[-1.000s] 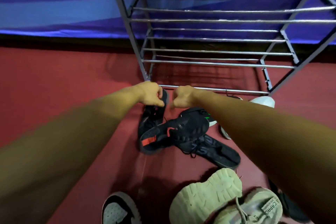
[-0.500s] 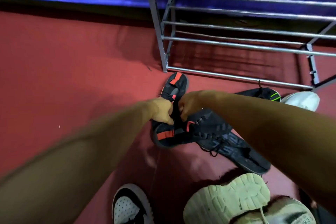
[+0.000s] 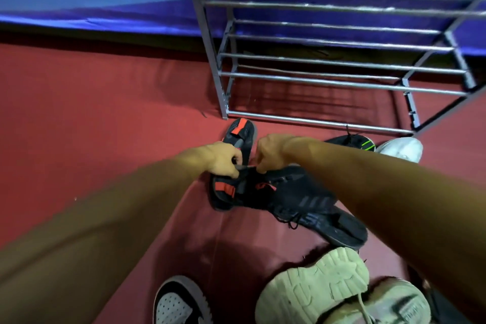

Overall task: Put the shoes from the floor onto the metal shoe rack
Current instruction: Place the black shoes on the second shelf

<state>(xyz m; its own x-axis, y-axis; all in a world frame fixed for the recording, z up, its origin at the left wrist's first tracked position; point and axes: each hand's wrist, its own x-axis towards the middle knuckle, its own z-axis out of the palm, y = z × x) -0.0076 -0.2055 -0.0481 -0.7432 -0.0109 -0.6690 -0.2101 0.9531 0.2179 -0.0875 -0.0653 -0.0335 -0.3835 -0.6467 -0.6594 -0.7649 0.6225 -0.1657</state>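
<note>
A pair of black shoes with red tabs lies on the red floor in front of the metal shoe rack (image 3: 310, 121). One black shoe (image 3: 242, 134) points toward the rack's left leg; the other black shoe (image 3: 284, 192) lies across it. My left hand (image 3: 223, 160) and my right hand (image 3: 271, 152) are both closed over these shoes, pinching their dark upper edges where the two meet. The rack's shelves of silver bars hold nothing.
Another black shoe (image 3: 339, 226) lies to the right, with a green-striped black shoe (image 3: 360, 143) and a white shoe (image 3: 402, 148) near the rack's base. Beige sneakers (image 3: 315, 287) and a black-and-white sneaker (image 3: 178, 302) lie nearest me. A blue wall runs behind.
Both hands dropped from the rack's bottom bar down to the black red-tabbed shoes and closed on them. The view tilted and shifted left.
</note>
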